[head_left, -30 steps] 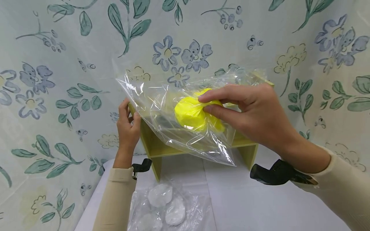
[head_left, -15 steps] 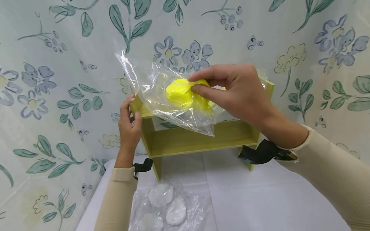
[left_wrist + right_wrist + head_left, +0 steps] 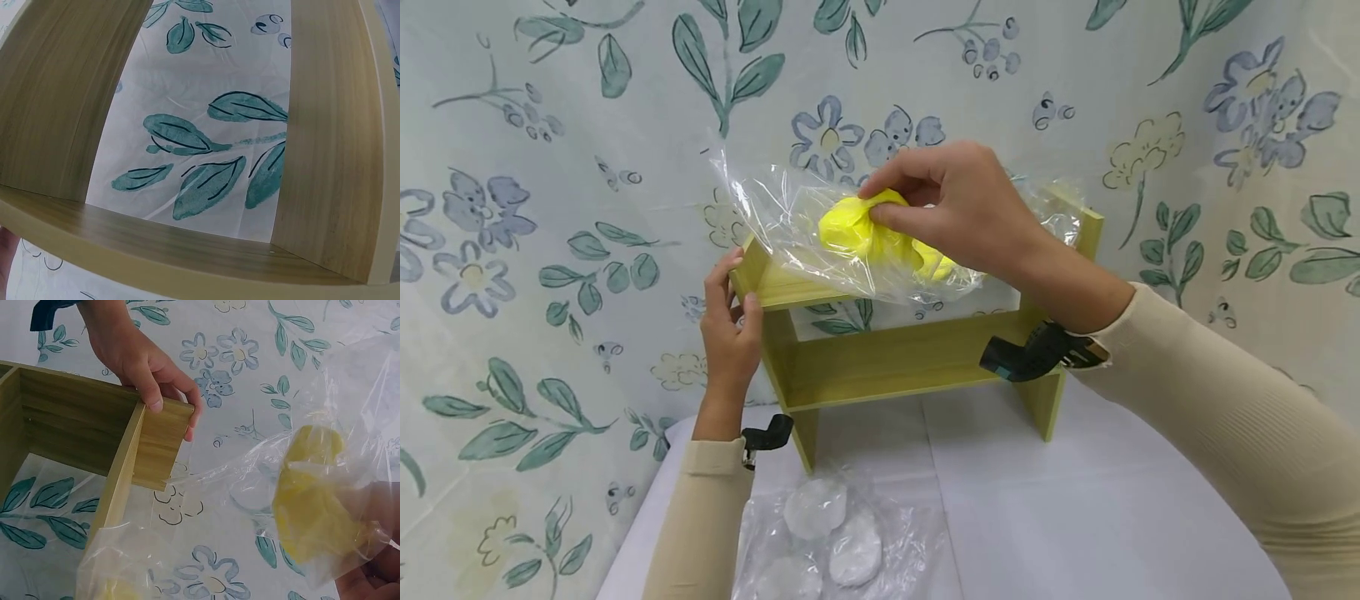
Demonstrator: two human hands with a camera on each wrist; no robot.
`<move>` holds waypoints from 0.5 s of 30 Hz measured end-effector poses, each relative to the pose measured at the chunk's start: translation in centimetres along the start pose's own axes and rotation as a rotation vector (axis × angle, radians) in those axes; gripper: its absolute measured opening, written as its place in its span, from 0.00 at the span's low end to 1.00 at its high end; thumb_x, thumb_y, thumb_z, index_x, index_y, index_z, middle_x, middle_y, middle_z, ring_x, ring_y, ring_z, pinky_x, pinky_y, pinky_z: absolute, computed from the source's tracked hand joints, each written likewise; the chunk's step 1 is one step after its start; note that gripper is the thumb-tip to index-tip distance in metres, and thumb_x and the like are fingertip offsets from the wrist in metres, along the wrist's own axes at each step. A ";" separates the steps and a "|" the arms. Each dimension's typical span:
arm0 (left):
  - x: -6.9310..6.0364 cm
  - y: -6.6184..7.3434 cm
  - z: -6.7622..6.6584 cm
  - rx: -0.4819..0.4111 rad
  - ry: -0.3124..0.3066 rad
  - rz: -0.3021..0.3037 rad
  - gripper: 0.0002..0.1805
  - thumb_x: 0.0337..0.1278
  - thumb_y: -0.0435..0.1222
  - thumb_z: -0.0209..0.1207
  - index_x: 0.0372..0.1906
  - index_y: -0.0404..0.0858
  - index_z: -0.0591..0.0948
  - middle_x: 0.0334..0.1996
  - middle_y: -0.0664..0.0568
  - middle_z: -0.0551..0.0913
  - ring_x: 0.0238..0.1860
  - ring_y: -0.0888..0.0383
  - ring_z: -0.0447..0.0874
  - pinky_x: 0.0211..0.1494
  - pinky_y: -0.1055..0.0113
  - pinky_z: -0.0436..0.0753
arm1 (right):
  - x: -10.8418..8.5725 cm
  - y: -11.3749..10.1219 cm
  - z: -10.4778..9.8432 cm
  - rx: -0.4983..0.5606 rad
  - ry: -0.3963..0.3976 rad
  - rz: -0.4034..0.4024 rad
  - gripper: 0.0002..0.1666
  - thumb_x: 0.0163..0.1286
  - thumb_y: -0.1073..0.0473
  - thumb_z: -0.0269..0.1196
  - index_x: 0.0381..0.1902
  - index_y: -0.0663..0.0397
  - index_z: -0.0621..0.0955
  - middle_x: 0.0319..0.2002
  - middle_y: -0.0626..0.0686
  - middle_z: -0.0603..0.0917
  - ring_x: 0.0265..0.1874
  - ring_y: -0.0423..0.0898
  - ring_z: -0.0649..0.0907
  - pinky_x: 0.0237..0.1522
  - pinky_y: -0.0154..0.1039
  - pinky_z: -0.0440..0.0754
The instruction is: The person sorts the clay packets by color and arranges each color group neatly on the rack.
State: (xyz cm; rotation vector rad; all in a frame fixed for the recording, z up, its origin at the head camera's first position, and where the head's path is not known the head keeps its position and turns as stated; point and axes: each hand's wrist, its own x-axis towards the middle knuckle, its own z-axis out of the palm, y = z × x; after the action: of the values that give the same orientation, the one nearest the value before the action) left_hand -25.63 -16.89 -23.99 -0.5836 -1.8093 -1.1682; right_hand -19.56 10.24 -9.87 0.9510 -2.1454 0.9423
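Note:
My right hand (image 3: 966,204) pinches a soft bright-yellow lump (image 3: 850,229) through a clear plastic bag (image 3: 760,196), above the top board of a small wooden shelf (image 3: 887,358). The right wrist view shows the yellow lump (image 3: 309,506) wrapped in the film, beside the shelf's end. My left hand (image 3: 730,333) grips the shelf's upper left side panel, thumb in front and fingers around the outside. More of the clear bag lies over the shelf's top at right. From the left wrist, the shelf's boards (image 3: 331,125) fill the view and most of that hand is hidden.
On the white table (image 3: 1075,500), in front of the shelf, lies another clear bag (image 3: 917,533) with several white round pieces (image 3: 855,548). A floral cloth (image 3: 587,333) hangs behind the shelf and at the sides.
My right hand has carried the bag with the yellow lump up, left and away from me, toward the shelf's top. The lower shelf board now shows. The left hand has kept its grip.

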 end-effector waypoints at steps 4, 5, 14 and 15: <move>-0.1 0.1 -0.1 0.003 0.005 -0.009 0.25 0.62 0.24 0.46 0.65 0.37 0.65 0.69 0.55 0.68 0.67 0.59 0.67 0.61 0.46 0.74 | 0.6 0.5 0.3 0.012 -0.005 -0.004 0.08 0.62 0.66 0.66 0.40 0.54 0.87 0.40 0.45 0.86 0.36 0.34 0.83 0.44 0.29 0.81; -0.1 0.1 -0.1 0.006 0.006 -0.009 0.25 0.62 0.24 0.46 0.65 0.37 0.65 0.69 0.57 0.68 0.67 0.58 0.67 0.61 0.46 0.74 | 0.8 0.7 0.4 0.010 -0.008 -0.003 0.08 0.62 0.65 0.66 0.39 0.54 0.87 0.40 0.45 0.86 0.36 0.34 0.82 0.44 0.29 0.81; 0.0 0.1 -0.1 -0.010 0.000 0.001 0.25 0.62 0.24 0.45 0.65 0.35 0.65 0.69 0.60 0.67 0.69 0.60 0.65 0.63 0.46 0.72 | 2.1 1.6 1.6 -0.018 -0.036 0.026 0.07 0.63 0.63 0.66 0.39 0.53 0.86 0.38 0.46 0.87 0.37 0.36 0.84 0.47 0.28 0.79; 0.0 0.1 0.0 -0.012 -0.002 0.002 0.25 0.62 0.24 0.45 0.65 0.35 0.65 0.69 0.60 0.67 0.69 0.61 0.65 0.63 0.47 0.71 | 2.1 1.7 1.7 -0.021 -0.033 0.027 0.07 0.63 0.63 0.66 0.39 0.53 0.86 0.39 0.46 0.87 0.38 0.36 0.84 0.47 0.29 0.80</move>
State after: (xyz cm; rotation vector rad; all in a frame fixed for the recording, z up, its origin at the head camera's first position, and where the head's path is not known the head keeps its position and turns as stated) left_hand -25.56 -16.87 -23.96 -0.5932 -1.8040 -1.1785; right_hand -22.49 8.95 -9.83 0.9357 -2.1967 0.9209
